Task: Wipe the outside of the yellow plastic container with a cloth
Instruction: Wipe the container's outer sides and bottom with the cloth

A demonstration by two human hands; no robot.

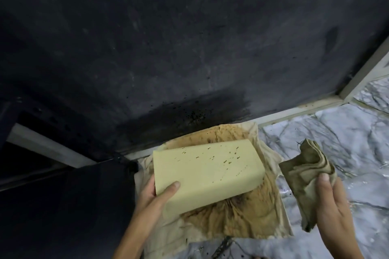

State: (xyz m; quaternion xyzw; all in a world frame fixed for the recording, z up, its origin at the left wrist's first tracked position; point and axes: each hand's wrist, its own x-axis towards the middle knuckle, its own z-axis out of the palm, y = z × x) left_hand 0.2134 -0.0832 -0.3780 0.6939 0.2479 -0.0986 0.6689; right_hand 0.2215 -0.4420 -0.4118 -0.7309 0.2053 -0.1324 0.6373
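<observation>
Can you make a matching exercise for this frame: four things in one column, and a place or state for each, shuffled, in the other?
Things:
1. container
2. cloth
3. stained sheet
4. floor

Places or states:
A. spread flat beneath the container, soaked brown in the middle
B. bunched up in the right hand, off to the side
C. pale marble with dark veins
D. tilted in the left hand, its yellow face speckled with brown spots

Pairs: 1-D, 2-B, 3-A, 4-C
</observation>
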